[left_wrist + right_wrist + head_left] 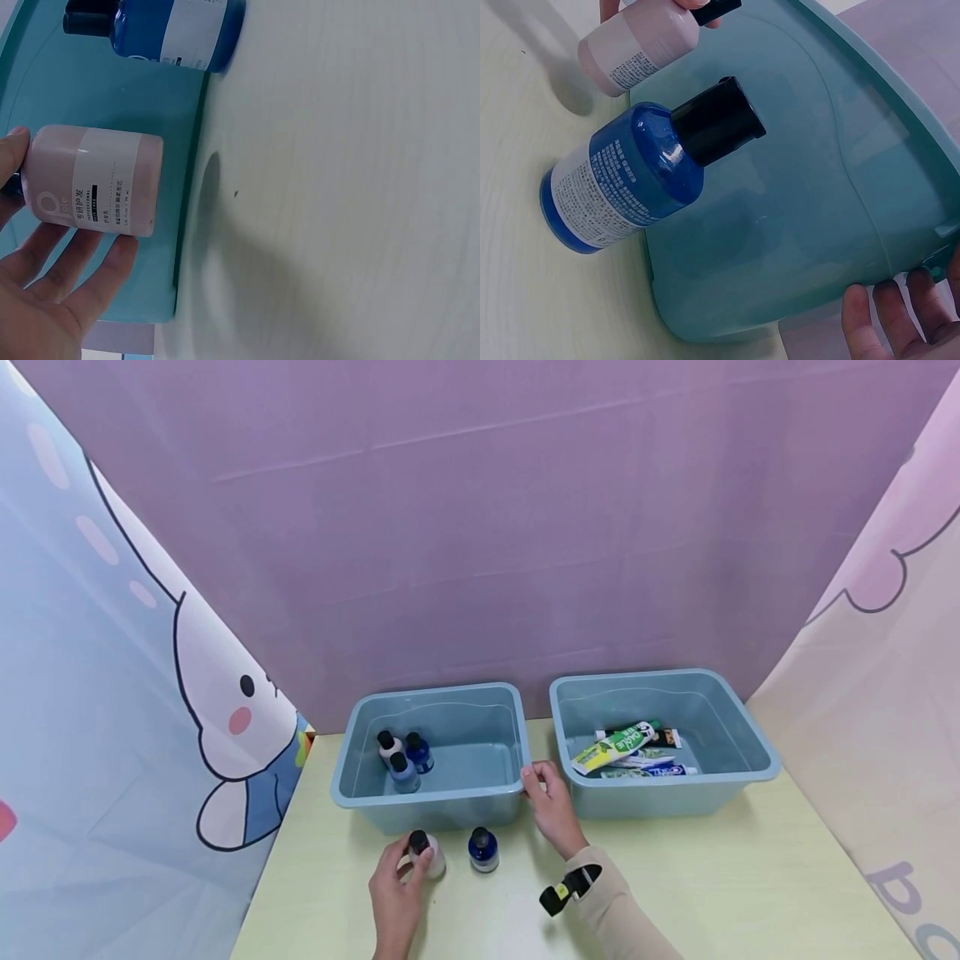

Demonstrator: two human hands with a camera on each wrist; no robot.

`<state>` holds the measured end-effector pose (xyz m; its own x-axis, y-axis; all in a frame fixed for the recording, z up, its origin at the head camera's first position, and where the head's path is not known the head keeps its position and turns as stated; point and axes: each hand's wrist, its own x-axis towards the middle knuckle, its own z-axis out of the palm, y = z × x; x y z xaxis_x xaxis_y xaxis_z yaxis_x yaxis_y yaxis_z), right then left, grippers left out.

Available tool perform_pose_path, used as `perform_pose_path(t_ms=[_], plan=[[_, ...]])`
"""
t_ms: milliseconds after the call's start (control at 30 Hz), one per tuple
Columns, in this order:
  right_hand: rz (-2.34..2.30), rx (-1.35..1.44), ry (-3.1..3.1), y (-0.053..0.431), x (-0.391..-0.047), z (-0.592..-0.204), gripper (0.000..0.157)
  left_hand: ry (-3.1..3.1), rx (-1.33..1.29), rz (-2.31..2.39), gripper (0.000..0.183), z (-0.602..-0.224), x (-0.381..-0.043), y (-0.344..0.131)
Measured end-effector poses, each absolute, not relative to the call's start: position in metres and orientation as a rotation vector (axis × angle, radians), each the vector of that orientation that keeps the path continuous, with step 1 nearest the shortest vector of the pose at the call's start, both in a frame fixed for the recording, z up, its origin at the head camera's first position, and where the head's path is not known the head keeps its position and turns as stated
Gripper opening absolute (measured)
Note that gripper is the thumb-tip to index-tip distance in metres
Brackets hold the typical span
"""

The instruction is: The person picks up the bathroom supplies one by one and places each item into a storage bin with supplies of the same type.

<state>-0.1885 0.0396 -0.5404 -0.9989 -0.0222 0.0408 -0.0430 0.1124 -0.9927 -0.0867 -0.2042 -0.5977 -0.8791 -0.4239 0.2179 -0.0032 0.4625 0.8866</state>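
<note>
My left hand (397, 889) holds a small pale pink bottle (97, 180) by its black cap, in front of the left blue-grey bin. Its shadow falls on the table apart from its base. A dark blue bottle (626, 176) with a black cap stands upright just to the right of it, touched by neither hand. At the front right corner of the left bin (442, 810), my right hand (553, 806) grips the rim, with fingertips (859, 307) along the outer side. Three capped bottles (406, 774), pinkish, dark blue and lighter blue, stand inside this bin at its left.
A second blue-grey bin (675, 797) stands to the right, with several toothpaste tubes (618, 747) lying in it. A purple cloth (480, 543) hangs close behind both bins. Printed cloths border the pale table (712, 893) on either side.
</note>
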Motion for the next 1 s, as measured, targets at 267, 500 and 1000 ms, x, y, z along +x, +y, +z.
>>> perform_pose_path(t_ms=[267,500,1000], plan=[[2.075,0.050,-2.336,0.040,-0.190,-0.542,0.037,-2.311,0.347,-1.378,0.038,-0.597,-0.089,-0.208],[2.107,0.061,-2.318,0.041,-0.188,-0.537,0.036,-2.314,0.349,-1.374,0.035,-0.592,-0.088,-0.211],[2.089,0.060,-2.310,0.039,-0.189,-0.544,0.038,-2.299,0.358,-1.362,0.035,-0.570,-0.091,-0.212]])
